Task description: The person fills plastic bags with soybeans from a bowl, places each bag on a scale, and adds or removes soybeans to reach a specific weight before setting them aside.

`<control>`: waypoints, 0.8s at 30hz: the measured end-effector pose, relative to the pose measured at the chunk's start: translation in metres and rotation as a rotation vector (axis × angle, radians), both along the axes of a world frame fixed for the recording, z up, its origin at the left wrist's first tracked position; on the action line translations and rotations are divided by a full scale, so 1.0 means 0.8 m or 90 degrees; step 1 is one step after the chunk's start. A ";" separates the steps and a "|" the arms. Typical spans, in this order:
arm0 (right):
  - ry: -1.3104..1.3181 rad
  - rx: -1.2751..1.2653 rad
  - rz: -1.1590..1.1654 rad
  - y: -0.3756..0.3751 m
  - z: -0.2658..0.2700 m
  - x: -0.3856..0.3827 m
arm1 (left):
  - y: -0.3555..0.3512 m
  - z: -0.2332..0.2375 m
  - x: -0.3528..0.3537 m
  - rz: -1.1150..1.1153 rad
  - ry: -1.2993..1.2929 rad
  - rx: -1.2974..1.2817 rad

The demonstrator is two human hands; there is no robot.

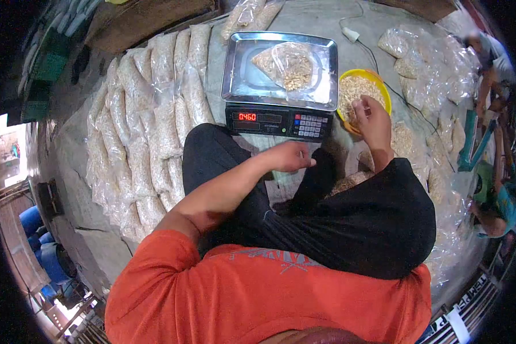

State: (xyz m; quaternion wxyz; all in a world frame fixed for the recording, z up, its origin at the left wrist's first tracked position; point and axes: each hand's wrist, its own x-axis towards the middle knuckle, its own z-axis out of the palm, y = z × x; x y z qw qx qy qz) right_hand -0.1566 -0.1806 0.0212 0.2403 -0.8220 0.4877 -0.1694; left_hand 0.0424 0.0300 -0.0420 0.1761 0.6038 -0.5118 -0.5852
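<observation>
A digital scale (278, 121) stands in front of me, its red display reading 0.460. On its steel tray (241, 86) lies a clear plastic bag (292, 64) partly filled with pale, beige pieces. My left hand (290, 156) hovers just below the keypad, fingers curled and nothing visible in them. Over the near edge of a yellow bowl (388, 94) is my right hand (374, 120), its fingers bent together; whether pieces are between them is hidden. Loose pale pieces (361, 87) of the same kind fill the bowl.
Rows of filled long bags (149, 109) lie on the left. More filled bags (427, 69) cover the right side. A white plug (351, 34) with a dark cable lies behind the bowl. Another person (493, 218) is at the far right, beside a green tool-like object (470, 137).
</observation>
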 end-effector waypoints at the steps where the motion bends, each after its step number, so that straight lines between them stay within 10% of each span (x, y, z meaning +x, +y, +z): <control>1: -0.005 0.011 0.000 0.002 -0.002 0.001 | -0.001 0.003 0.000 0.000 0.001 -0.001; 9: -0.050 -0.019 0.038 0.008 -0.002 0.003 | -0.025 0.069 -0.014 0.143 -0.230 -0.299; 24: -0.151 -0.152 0.462 0.039 0.007 0.151 | -0.046 0.061 0.006 0.309 -0.369 -0.258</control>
